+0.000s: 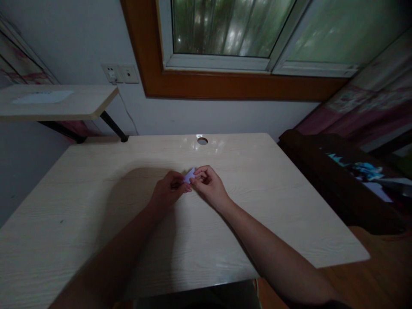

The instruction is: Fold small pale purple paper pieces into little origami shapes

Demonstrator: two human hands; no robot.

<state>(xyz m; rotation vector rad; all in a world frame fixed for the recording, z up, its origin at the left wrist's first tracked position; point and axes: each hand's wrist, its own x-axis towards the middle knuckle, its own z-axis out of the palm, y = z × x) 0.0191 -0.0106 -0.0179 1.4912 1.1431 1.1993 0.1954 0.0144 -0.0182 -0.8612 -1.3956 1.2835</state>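
Between my two hands is a small piece of folded paper (189, 175), pale purple, with a pointed tip standing up. My left hand (169, 187) pinches its left side between thumb and fingers. On the other side, the thumb and fingertips of my right hand (210, 184) grip its right edge. Both hands are just over the middle of the pale wood-grain desk (257, 223). My fingers cover part of the paper, so its full shape is hidden.
A round cable hole (202, 140) is near the desk's back edge. At left, a raised shelf (96, 103) on black legs carries a white sheet (43, 97). Wall sockets (120, 74) and a window (222, 30) are behind. A dark cabinet (322, 171) with items on it stands right.
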